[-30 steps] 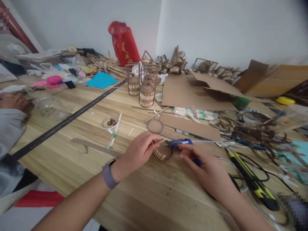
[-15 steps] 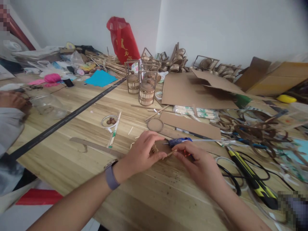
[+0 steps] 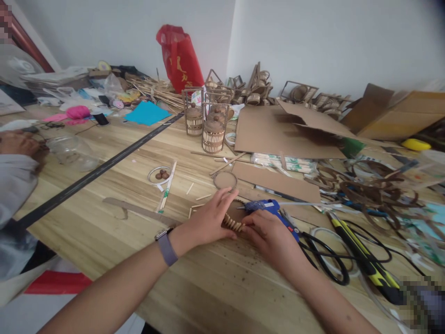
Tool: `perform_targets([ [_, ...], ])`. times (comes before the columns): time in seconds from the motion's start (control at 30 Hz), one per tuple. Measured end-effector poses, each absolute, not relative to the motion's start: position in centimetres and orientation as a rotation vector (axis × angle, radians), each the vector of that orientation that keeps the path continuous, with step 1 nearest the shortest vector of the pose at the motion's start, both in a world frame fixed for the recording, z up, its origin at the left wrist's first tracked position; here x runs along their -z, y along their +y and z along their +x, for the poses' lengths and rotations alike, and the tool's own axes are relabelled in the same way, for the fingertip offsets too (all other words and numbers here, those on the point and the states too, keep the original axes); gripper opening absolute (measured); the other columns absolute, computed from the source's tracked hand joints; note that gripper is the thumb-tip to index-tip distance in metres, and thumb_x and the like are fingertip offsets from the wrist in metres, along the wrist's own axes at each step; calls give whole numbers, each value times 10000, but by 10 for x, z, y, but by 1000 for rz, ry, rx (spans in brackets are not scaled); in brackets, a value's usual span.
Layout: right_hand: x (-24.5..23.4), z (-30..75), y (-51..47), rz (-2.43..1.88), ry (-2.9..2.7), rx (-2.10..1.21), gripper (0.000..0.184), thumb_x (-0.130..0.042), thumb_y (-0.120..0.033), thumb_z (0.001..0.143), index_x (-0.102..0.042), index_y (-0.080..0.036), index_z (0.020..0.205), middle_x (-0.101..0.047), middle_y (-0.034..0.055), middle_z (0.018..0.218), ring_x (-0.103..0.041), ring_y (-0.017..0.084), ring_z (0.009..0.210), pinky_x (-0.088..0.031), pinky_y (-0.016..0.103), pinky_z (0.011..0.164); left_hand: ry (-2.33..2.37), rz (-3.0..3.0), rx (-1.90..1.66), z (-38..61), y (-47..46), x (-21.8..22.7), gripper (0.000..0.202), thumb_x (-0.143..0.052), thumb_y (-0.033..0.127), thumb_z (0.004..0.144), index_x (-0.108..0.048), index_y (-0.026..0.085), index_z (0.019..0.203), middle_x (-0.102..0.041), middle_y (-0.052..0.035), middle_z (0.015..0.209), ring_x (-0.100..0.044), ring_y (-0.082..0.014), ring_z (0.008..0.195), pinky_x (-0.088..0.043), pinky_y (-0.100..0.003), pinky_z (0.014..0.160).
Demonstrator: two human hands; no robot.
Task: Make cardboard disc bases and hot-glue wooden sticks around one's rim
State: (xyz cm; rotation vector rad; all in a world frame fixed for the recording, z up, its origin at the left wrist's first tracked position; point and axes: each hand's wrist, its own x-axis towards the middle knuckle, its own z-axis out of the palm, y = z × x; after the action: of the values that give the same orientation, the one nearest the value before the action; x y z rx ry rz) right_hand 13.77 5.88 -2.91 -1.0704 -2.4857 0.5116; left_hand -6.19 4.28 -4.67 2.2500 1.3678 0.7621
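Note:
My left hand [image 3: 213,218] curves around a round brown cardboard piece [image 3: 239,211] on the table, thumb at its near side and fingers at its far side. Short wooden sticks [image 3: 233,223] stand in a row along the near rim of that piece. At the right end of this row, the fingertips of my right hand [image 3: 267,232] pinch a short stick, largely covered by the fingers. A blue glue gun [image 3: 273,205] lies just beyond my right hand, its nozzle towards the round piece. Another brown disc [image 3: 225,180] lies behind my left hand.
Small lidded stick baskets [image 3: 213,134] stand at the back. Cardboard sheets [image 3: 260,130] and tangled brown strips [image 3: 368,185] lie to the right. A yellow-black cutter [image 3: 365,260] and cable [image 3: 342,273] are near my right arm. Another person's hand [image 3: 19,143] is at left, by a clear jar [image 3: 71,153].
The short stick, earlier held between both hands above the rim, is now down at the row. My left thumb has moved to the piece's near side, and my right hand has shifted slightly left and down.

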Motion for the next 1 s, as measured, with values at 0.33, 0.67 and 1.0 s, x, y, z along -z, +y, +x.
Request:
perform_targets([
  [0.33, 39, 139, 59, -958, -2552, -214, 91, -581, -156, 891, -664, -173, 856, -685, 47, 762, -623, 223, 723, -439, 326, 646, 1332, 2196, -798, -60, 44, 49, 1068, -848, 194, 653, -173, 270, 1478, -259, -192, 1501, -293, -353, 1409, -333, -559, 1114],
  [0.67, 44, 140, 60, -793, -2529, -86, 192, -473, -118, 933, -636, -162, 842, -682, 52, 730, -606, 197, 692, -461, 301, 654, 1387, 2199, -811, -56, 44, 52, 1088, -859, 235, 609, -196, 297, 1469, -265, -165, 1468, -448, -360, 1286, -444, -532, 1020],
  [1.0, 43, 140, 60, -785, -2530, -65, 215, -472, -145, 943, -616, -182, 788, -668, 44, 711, -607, 193, 674, -465, 289, 637, 1496, 2264, -856, -42, 42, 52, 965, -723, 211, 678, -167, 193, 1466, -257, -217, 1443, -436, -355, 1279, -458, -507, 1004],
])
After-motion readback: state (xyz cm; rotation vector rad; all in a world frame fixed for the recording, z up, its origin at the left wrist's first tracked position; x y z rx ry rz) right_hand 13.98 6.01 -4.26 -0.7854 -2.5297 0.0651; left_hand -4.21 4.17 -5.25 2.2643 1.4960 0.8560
